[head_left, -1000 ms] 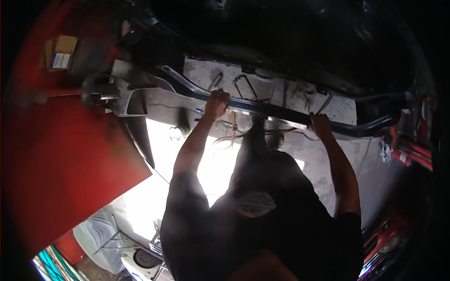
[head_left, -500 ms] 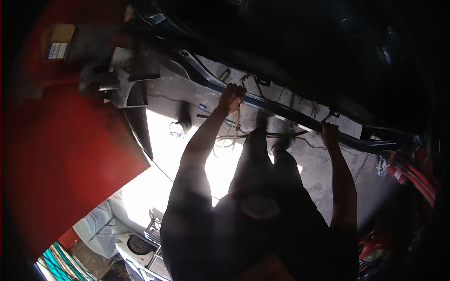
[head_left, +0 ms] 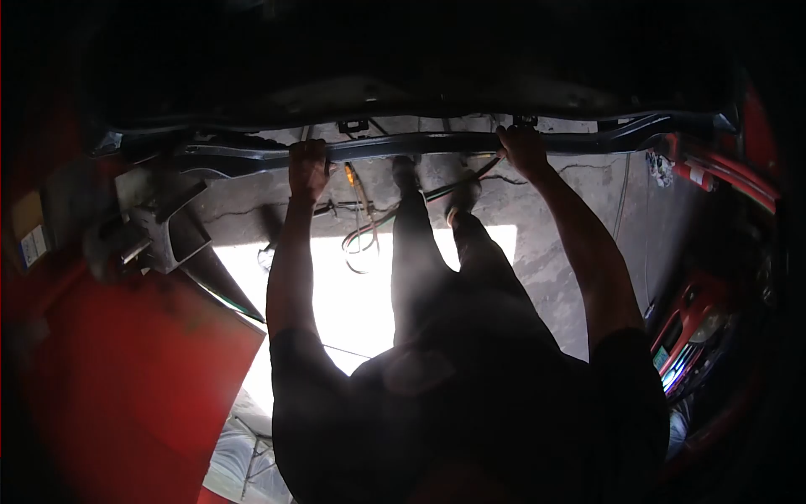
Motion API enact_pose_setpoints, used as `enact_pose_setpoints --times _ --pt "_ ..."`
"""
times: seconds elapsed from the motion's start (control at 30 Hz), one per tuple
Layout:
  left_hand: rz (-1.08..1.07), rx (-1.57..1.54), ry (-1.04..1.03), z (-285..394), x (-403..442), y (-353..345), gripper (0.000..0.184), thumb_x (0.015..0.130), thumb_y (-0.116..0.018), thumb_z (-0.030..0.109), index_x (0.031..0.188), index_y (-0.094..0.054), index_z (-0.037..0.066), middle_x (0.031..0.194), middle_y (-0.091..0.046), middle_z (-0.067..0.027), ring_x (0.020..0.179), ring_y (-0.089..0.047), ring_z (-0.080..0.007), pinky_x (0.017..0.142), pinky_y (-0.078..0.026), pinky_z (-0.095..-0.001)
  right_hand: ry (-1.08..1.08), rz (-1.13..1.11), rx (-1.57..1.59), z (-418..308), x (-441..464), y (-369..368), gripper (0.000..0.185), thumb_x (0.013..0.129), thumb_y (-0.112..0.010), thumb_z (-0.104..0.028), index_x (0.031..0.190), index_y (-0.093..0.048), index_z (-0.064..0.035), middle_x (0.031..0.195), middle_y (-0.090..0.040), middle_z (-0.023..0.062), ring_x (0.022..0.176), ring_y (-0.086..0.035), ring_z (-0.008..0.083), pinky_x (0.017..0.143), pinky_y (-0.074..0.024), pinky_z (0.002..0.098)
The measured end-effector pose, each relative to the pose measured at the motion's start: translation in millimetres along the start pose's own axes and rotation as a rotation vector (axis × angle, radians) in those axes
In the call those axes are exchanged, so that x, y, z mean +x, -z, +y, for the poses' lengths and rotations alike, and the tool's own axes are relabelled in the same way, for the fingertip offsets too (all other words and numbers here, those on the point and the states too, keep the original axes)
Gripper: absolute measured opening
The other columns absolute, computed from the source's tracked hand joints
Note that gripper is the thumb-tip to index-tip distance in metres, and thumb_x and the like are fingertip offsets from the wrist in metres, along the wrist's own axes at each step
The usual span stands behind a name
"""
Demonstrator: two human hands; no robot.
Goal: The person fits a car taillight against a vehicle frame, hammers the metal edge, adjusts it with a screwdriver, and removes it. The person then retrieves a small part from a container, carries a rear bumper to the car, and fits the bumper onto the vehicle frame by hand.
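- The fingertips of the left hand [head_left: 309, 168] are hidden where they curl around the metal bar [head_left: 420, 145].
- Shadow blurs the fingers of the right hand [head_left: 522, 151], and their grip on the bar's far side is out of sight.
- The dark panel [head_left: 378, 59] above is cut off by the top edge, its surface mostly lost in blackness.
- The label [head_left: 33, 245] on the cardboard box [head_left: 28, 214] is too small to read.
- The shirt's print [head_left: 418, 371] is blurred.
- Glare washes out detail in the bright floor patch [head_left: 353, 290].
- The bottom edge cuts off the plastic sheeting [head_left: 238, 458].
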State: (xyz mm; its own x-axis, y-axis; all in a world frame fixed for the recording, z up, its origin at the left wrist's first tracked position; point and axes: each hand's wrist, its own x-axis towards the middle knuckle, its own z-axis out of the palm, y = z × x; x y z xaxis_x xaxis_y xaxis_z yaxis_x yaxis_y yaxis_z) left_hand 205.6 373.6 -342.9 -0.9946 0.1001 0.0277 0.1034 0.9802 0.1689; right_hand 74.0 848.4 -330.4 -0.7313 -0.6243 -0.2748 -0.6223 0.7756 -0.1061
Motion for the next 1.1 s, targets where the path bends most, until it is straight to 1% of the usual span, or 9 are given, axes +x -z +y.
enact_pose_setpoints --times 0.23,0.33,0.47,0.5,0.67,0.77,0.83,0.87,1.1 --pt "0.051 0.046 -0.024 4 7 2 0.04 0.071 -0.084 0.028 0.095 -0.061 0.007 0.095 -0.061 -0.012 0.093 -0.057 -0.0334 0.09 -0.044 -0.0451 -0.03 0.009 0.059 2 8 -3 0.05 0.069 -0.086 -0.025 0.109 -0.063 -0.0066 0.084 -0.067 0.013 0.09 -0.066 0.0352 0.079 -0.0514 0.0488" --pt "-0.081 0.029 0.037 -3 8 -13 0.055 0.07 -0.086 0.031 0.112 -0.062 0.005 0.1 -0.061 -0.0155 0.1 -0.058 -0.0353 0.092 -0.043 -0.0468 -0.02 0.087 0.036 4 5 -14 0.053 0.069 -0.087 -0.024 0.111 -0.062 -0.0056 0.083 -0.066 0.0149 0.089 -0.065 0.0359 0.079 -0.0502 0.0491" --pt "0.074 0.009 -0.035 -3 3 -16 0.048 0.072 -0.084 0.029 0.108 -0.061 0.006 0.099 -0.06 -0.0168 0.1 -0.057 -0.0359 0.091 -0.043 -0.0456 -0.001 0.153 0.033 8 -4 -15 0.052 0.069 -0.087 -0.024 0.11 -0.061 -0.0046 0.082 -0.063 0.0145 0.085 -0.064 0.0357 0.079 -0.0485 0.0497" --pt "-0.007 0.024 0.04 6 5 -4 0.041 0.072 -0.083 0.028 0.098 -0.06 0.007 0.098 -0.06 -0.0133 0.098 -0.057 -0.0352 0.093 -0.043 -0.0464 0.009 0.142 0.062 6 1 -18 0.052 0.069 -0.086 -0.023 0.111 -0.061 -0.0047 0.083 -0.063 0.0142 0.085 -0.063 0.0355 0.079 -0.0483 0.0496" --pt "-0.071 -0.016 0.035 1 0 -20 0.036 0.077 -0.078 0.029 0.098 -0.058 0.007 0.098 -0.059 -0.0138 0.101 -0.056 -0.0327 0.095 -0.041 -0.0456 0.037 0.088 0.065 11 -5 -13 0.054 0.068 -0.086 -0.02 0.114 -0.061 -0.0048 0.088 -0.063 0.0141 0.09 -0.062 0.0348 0.082 -0.0475 0.048" --pt "-0.116 0.105 0.039 -1 5 -31 0.022 0.078 -0.069 0.014 0.096 -0.058 0.007 0.097 -0.06 -0.0139 0.101 -0.057 -0.0326 0.095 -0.041 -0.0447 0.015 0.046 0.053 16 -5 -23 0.056 0.069 -0.087 -0.022 0.116 -0.061 -0.0046 0.096 -0.065 0.0149 0.097 -0.061 0.0361 0.085 -0.0473 0.0492" --pt "-0.211 0.167 0.045 7 8 -21 0.026 0.077 -0.072 0.023 0.094 -0.06 0.008 0.097 -0.061 -0.0112 0.101 -0.057 -0.0294 0.094 -0.043 -0.0427 0.133 0.225 0.032 22 -10 -26 0.052 0.071 -0.085 -0.021 0.112 -0.058 -0.0073 0.088 -0.06 0.0121 0.088 -0.062 0.0325 0.08 -0.0467 0.0469" --pt "-0.136 0.16 0.023 6 4 -25 0.033 0.075 -0.077 0.031 0.094 -0.061 0.009 0.095 -0.061 -0.0096 0.1 -0.058 -0.0279 0.094 -0.042 -0.0411 0.09 0.131 0.032 18 -11 -17 0.047 0.071 -0.085 -0.02 0.108 -0.058 -0.0076 0.088 -0.06 0.0118 0.087 -0.062 0.0323 0.078 -0.0465 0.0472" --pt "-0.091 0.057 0.026 16 -2 -3 0.018 0.08 -0.069 0.014 0.094 -0.059 0.009 0.094 -0.06 -0.0115 0.1 -0.059 -0.0315 0.093 -0.044 -0.0426 0.079 0.113 -0.003 23 -14 -24 0.045 0.073 -0.083 -0.022 0.109 -0.06 -0.0083 0.09 -0.062 0.0112 0.088 -0.062 0.0323 0.079 -0.0463 0.048"
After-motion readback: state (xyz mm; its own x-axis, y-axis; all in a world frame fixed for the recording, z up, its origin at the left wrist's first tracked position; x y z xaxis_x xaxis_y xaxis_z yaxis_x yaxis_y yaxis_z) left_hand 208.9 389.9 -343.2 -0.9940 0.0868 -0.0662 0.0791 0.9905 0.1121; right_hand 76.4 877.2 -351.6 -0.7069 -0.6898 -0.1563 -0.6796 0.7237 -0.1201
